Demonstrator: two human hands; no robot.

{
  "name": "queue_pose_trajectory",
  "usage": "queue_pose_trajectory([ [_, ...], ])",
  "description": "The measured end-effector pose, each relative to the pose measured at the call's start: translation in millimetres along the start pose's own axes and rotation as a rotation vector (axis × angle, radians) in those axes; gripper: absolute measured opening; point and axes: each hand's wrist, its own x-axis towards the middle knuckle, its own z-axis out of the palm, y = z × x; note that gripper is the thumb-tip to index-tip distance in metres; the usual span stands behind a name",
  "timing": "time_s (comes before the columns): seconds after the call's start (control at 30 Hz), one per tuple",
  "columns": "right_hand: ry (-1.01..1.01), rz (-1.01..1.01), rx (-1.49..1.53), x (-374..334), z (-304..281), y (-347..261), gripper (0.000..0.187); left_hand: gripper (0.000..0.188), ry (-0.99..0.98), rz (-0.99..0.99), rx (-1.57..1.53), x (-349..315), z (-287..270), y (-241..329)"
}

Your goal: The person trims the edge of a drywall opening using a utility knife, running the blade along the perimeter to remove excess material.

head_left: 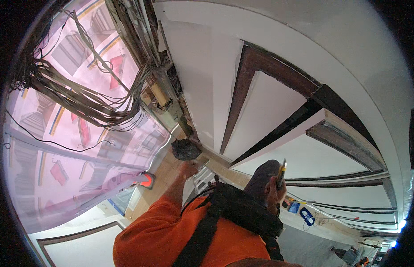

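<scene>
Raised in front of the dark-trousered leg (259, 175), my right hand (273, 196) is closed around a slim pointed tool (282, 172). The tool has a yellow part and a narrow tip pointing up; its exact kind is too small to make out. My left hand (187, 169) reaches forward at the end of an orange sleeve, close to a black plastic bag (186, 150) on the floor. Motion smears the left fingers, so their pose does not show. A black strap and pouch (242, 207) cross the orange top.
A bundle of loose cables (95, 107) hangs at left before printed plastic sheeting (60, 147). An orange cone (147, 180) stands on the floor. White panels with dark trim (278, 89) line the right, one jutting outward (313, 142). A blue coil (307, 216) lies beyond my right hand.
</scene>
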Motion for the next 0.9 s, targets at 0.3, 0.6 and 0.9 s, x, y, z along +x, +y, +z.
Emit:
queue_pose_trajectory([
  [0.3, 0.229, -0.124, -0.326, -27, -88, -15, 0.014, 0.041, -0.253, 0.431, 0.593, -15, 87, -9],
  [0.6, 0.342, -0.157, -0.736, -58, -143, 6, 0.022, 0.04, -0.649, 0.05, 0.907, -33, 56, 55],
  [0.9, 0.395, -0.059, -0.973, -94, -169, 39, 0.025, 0.036, 0.466, 0.811, -0.032, 78, -48, 463],
])
